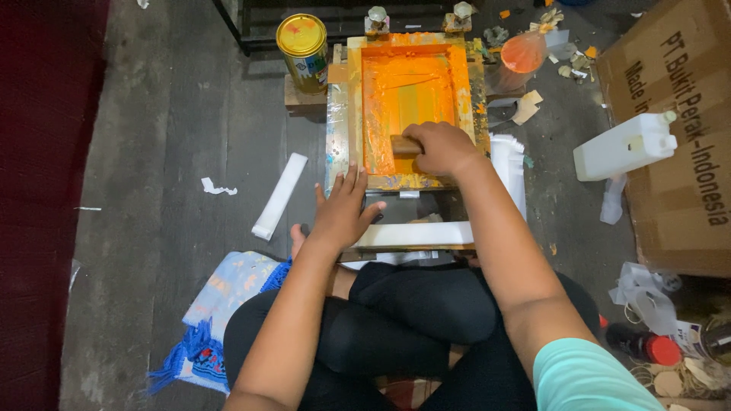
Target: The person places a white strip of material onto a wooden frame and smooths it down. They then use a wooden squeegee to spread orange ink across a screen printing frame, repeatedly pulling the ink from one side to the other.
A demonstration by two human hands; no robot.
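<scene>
Orange ink coats the mesh of the wooden screen frame on the floor. Right hand closed around a wooden squeegee at the near edge. Left hand, fingers spread flat, presses the frame's near-left corner.

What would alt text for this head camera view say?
A seated person's right hand grips a wooden squeegee in an orange-inked printing frame on the floor; the left hand presses flat at its near corner. A yellow-lidded can stands behind.
</scene>
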